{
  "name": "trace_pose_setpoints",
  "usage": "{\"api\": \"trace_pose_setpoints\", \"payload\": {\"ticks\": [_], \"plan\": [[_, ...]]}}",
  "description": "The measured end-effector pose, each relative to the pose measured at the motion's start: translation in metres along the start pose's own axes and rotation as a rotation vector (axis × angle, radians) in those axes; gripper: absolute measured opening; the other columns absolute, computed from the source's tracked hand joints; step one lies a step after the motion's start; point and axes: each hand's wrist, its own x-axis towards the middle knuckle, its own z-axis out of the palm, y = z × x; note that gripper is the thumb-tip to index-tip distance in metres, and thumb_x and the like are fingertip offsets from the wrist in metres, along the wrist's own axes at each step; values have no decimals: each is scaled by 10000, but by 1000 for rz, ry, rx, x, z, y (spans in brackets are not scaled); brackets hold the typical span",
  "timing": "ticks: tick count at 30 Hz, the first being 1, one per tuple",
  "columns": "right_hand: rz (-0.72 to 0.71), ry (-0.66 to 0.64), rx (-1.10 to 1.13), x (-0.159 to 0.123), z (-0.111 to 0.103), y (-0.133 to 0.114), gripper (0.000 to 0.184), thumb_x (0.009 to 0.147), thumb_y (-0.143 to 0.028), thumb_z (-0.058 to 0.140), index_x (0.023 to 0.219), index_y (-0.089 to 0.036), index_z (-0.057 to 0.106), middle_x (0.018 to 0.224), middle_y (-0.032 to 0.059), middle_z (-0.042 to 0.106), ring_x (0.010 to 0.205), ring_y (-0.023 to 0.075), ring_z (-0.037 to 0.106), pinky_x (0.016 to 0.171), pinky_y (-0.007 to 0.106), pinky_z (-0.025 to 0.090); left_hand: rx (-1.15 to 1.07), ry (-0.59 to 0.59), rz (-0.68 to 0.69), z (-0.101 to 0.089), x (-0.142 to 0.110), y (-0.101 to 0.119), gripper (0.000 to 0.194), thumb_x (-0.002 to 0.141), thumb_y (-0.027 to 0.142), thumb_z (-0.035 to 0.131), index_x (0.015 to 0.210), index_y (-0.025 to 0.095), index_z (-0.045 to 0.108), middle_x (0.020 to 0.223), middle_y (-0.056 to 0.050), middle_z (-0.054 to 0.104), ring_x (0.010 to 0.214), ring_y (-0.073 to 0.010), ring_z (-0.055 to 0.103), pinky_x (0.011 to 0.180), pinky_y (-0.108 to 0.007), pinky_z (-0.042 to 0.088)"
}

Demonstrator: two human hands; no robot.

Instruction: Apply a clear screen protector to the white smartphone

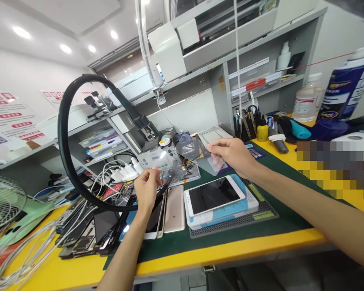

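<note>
My right hand is raised over the mat, thumb and forefinger pinching a thin clear plastic film. My left hand is closed in a pinch, level with it and further left; whatever its fingertips hold is too faint to make out. Below and between the hands lies a white phone with a dark screen, resting on a blue and white box. A gold phone lies back up beside the box, to its left. Behind my left hand passes a black hose.
A grey perforated pad sits under the box on a green mat. Several stripped phones and parts are piled left, near white cables and a green fan. Bottles, a spray can and tools stand right.
</note>
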Motion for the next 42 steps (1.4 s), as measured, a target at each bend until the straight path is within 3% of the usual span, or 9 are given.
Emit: {"api": "trace_pose_setpoints", "payload": {"ticks": [3,6,10,19,24,29,36,42], "plan": [[2,15,15,2,1,-1,65,807,-195,721,776,-138,728,618,7,629,463,107,568,386,221,477,222,26,-5,-8,8,0,420,845,599,608,760,192,665,527,8,586,555,-184,563,628,-295,448],[15,25,33,5,0,0,40,791,-175,721,774,-139,722,606,2,627,458,105,568,377,212,467,440,-25,-10,-13,14,0,419,836,601,613,714,207,681,546,-29,633,621,-240,614,651,-317,423],[38,29,45,8,-1,2,34,776,-158,720,748,-149,703,571,-9,621,441,101,562,363,200,439,667,-50,10,-14,18,-1,353,839,561,609,740,232,693,801,-93,759,821,-323,676,689,-335,387],[58,17,12,8,-5,0,48,793,-146,697,746,-152,687,514,-24,604,383,85,517,345,191,390,815,-133,44,-23,22,-8,346,858,567,563,793,255,698,710,-67,708,736,-308,648,638,-310,335],[56,-15,-1,7,-6,2,36,770,-128,711,746,-150,696,513,-16,614,382,87,514,352,195,394,747,-40,93,-30,21,-7,367,849,562,551,797,228,694,665,-63,668,683,-276,607,662,-316,346],[80,-71,-7,7,-7,-1,34,769,-141,736,749,-139,708,515,-3,621,381,94,525,355,203,408,526,-4,129,-35,13,2,389,823,565,587,825,194,702,626,-24,630,656,-222,591,701,-315,422],[43,-165,-1,16,-17,-3,86,780,-214,764,800,-143,720,608,-6,628,468,106,583,386,211,472,122,-139,67,-29,17,24,404,771,551,701,870,159,707,646,15,590,528,-119,455,510,-259,377],[11,-446,-114,14,-31,-11,172,740,-289,793,799,-137,739,601,-18,619,485,107,584,418,206,474,-103,-339,38,-5,19,48,517,766,594,734,1016,142,725,902,-54,679,709,-149,570,549,-258,468]]}}
